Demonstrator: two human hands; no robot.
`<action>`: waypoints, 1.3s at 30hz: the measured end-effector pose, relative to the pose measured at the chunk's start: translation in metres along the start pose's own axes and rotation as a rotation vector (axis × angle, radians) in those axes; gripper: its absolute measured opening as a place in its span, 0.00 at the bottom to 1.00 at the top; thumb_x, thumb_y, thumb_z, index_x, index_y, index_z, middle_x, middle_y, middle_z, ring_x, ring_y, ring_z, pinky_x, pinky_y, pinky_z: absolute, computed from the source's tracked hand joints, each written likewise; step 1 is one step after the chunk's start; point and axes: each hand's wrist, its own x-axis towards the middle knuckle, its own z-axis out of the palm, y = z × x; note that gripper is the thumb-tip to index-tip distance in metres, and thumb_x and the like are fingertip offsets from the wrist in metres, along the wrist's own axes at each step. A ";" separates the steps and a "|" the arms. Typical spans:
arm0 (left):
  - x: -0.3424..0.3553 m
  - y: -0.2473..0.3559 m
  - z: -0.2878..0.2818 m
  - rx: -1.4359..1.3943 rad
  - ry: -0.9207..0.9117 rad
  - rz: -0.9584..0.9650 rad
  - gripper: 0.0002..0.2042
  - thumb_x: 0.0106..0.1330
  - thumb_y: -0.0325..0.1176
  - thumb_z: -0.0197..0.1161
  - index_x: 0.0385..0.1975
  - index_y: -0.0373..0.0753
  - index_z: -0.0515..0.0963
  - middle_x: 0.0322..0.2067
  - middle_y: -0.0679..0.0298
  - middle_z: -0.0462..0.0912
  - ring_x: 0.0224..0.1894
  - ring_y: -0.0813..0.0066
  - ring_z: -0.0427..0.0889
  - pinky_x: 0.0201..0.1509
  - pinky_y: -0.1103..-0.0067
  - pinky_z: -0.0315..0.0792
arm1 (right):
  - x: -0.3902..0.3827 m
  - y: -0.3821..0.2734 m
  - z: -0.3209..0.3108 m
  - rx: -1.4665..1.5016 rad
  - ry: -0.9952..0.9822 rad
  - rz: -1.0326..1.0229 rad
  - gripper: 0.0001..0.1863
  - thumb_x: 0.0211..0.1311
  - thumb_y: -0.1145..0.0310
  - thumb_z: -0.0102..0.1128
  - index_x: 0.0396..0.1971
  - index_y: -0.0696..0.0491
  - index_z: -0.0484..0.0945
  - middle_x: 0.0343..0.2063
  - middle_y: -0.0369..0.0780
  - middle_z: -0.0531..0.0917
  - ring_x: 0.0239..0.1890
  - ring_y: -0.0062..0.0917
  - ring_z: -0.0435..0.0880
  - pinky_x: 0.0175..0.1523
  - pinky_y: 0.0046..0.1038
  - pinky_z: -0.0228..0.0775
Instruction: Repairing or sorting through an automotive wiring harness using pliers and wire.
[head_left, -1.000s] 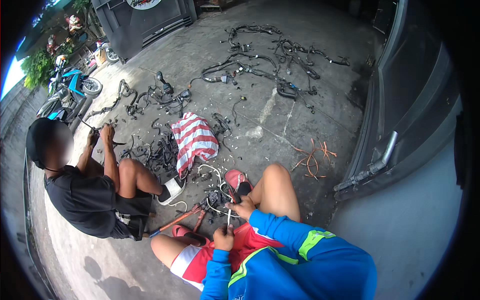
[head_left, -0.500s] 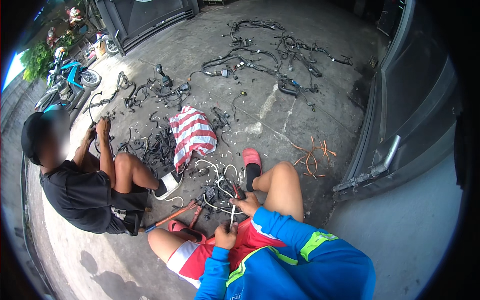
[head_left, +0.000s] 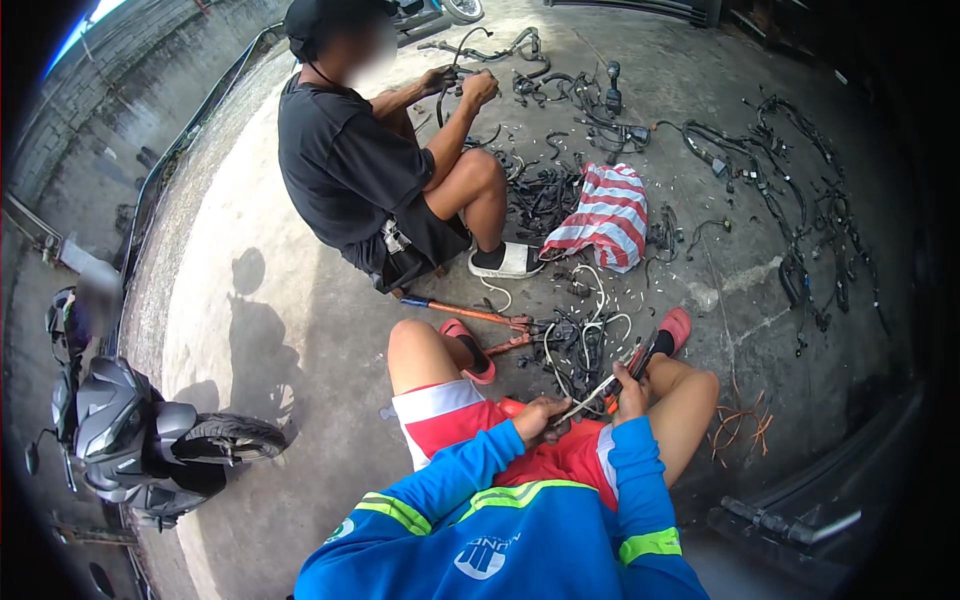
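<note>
A white cable (head_left: 590, 399) runs between my two hands above my lap. My left hand (head_left: 541, 420) is closed round its near end. In my right hand (head_left: 631, 393) is a red-and-black hand tool (head_left: 637, 360), its fingers wrapped round it beside the cable; whether it is a pair of pliers I cannot make out. Beyond my hands, a heap of black wiring offcuts (head_left: 572, 345) lies on the ground with loops of white cable (head_left: 601, 300) among it. Bolt cutters (head_left: 465, 313) with orange handles rest left of the heap, past my left foot.
A co-worker (head_left: 365, 165) sits ahead on the left, holding dark wiring. Past the heap lies a red-and-white striped bag (head_left: 608, 222). Wiring harnesses (head_left: 765, 170) spread over the ground at right; orange wire (head_left: 742, 428) lies near my right knee. A motorcycle (head_left: 150, 440) stands at left.
The view has swung left, bringing the motorcycle into sight and shifting the co-worker and heap rightward in the picture. Both hands keep hold of the cable and tool.
</note>
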 end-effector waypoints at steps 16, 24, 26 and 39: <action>0.006 -0.005 0.008 0.075 -0.021 0.147 0.15 0.67 0.41 0.48 0.27 0.34 0.72 0.11 0.71 0.60 0.13 0.84 0.55 0.17 0.84 0.51 | 0.012 0.010 -0.009 -0.034 -0.011 0.037 0.09 0.54 0.66 0.61 0.23 0.55 0.74 0.17 0.32 0.73 0.17 0.17 0.70 0.23 0.20 0.62; 0.006 0.004 0.004 -0.070 0.160 0.203 0.16 0.67 0.41 0.47 0.26 0.34 0.70 0.09 0.72 0.56 0.11 0.84 0.51 0.16 0.83 0.49 | 0.010 0.015 -0.006 -0.246 -0.029 -0.055 0.08 0.51 0.66 0.62 0.21 0.54 0.75 0.17 0.31 0.73 0.19 0.14 0.69 0.24 0.19 0.59; 0.006 0.001 0.003 -0.033 0.195 0.232 0.16 0.67 0.41 0.47 0.26 0.33 0.70 0.09 0.72 0.56 0.11 0.84 0.51 0.16 0.83 0.49 | 0.004 0.015 -0.005 -0.278 -0.054 -0.068 0.09 0.51 0.65 0.62 0.20 0.54 0.75 0.16 0.31 0.73 0.18 0.14 0.68 0.23 0.19 0.58; 0.000 0.019 -0.004 -0.170 0.095 0.367 0.06 0.64 0.32 0.51 0.32 0.37 0.68 0.25 0.59 0.76 0.15 0.83 0.66 0.17 0.86 0.60 | 0.007 0.007 0.002 -0.615 -0.294 -0.276 0.07 0.46 0.71 0.59 0.24 0.58 0.74 0.17 0.35 0.73 0.20 0.18 0.68 0.28 0.24 0.63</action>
